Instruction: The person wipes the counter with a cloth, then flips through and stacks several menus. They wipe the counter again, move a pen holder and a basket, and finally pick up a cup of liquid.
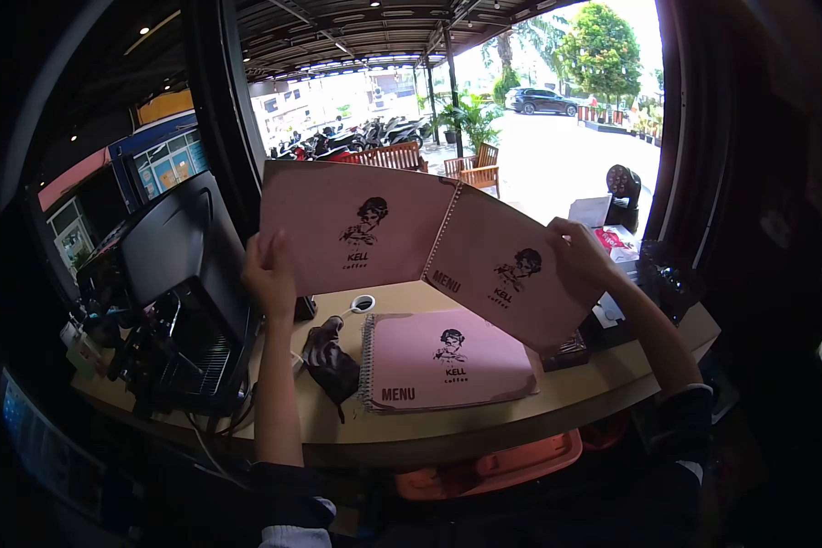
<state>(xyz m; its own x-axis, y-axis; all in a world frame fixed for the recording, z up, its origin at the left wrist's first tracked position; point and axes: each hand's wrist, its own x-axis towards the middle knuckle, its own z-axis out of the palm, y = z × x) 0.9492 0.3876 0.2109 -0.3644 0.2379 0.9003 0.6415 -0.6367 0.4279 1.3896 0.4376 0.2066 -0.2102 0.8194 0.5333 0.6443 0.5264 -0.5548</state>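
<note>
A pink spiral-bound menu (310, 228) is spread wide above the counter, its outer covers facing me. My left hand (270, 269) grips the left cover's edge, thumb on the near side. The right cover's outer edge is pinched in my right hand (580, 251). Both covers carry a woman's line drawing and "KELL coffee"; "MENU" shows on the right one. Below, a pink stack of menus (498, 352) lies on the counter, spiral to the left. Next to that spiral is a dark crumpled pouch (332, 358). The raised menu's inner pages are hidden.
The wooden counter (320, 429) holds a black monitor (187, 251) at left and a white cup (363, 303) behind the pouch. A dark box (564, 353) sits right of the stack. An orange plastic container (493, 466) is beneath the counter's edge. Cables hang at left.
</note>
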